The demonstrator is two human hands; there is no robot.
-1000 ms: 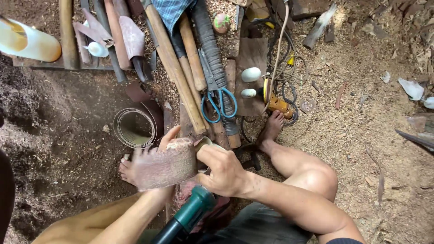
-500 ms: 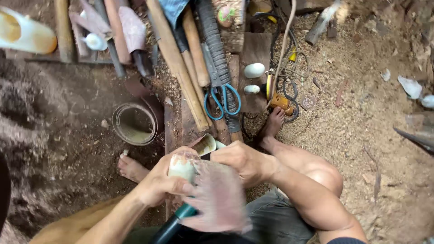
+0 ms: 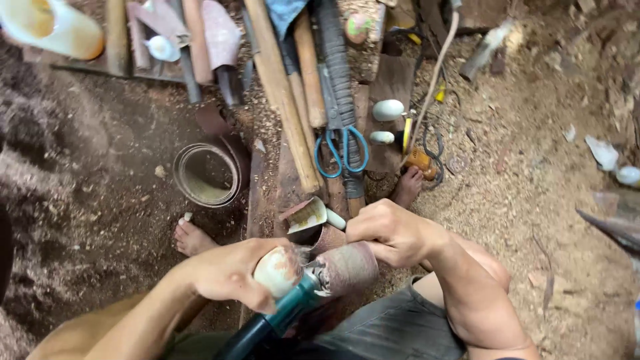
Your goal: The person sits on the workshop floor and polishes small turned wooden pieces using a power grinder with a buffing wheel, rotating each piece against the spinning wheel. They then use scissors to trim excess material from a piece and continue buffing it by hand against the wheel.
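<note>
While the person sits on the floor with bare feet out in front, the head view shows few containers: a pale yellow jug [image 3: 50, 27] lies at the top left corner, a rolled coil of sandpaper [image 3: 208, 175] stands open-ended on the dirt by the left foot [image 3: 193, 238], and two white egg shapes [image 3: 388, 110] rest on a board near blue-handled scissors [image 3: 341, 152]. No label can be read on any of them.

The left hand [image 3: 230, 272] is closed around a rounded pale wooden piece [image 3: 277, 272], pressing it against a reddish sanding drum [image 3: 347, 267] at the end of a teal power tool [image 3: 277, 323] that lies between the knees. The right hand [image 3: 390, 230] is curled shut beside the drum, its fingers tight on a small whitish handle (what it belongs to is partly hidden). Just above the hands sits a small scoop-shaped metal piece [image 3: 307, 217].

Half a second ago the left hand was a blur over the tool with a sheet of sandpaper in front of it; now that sheet is gone from sight, the drum is bare and the pale piece is against it. The right hand sits in nearly the same spot.

Sawdust and shavings [image 3: 527, 167] cover the floor on the right, darker packed earth on the left. Long wooden handles [image 3: 283, 100] and tools lie in a row across the top.
</note>
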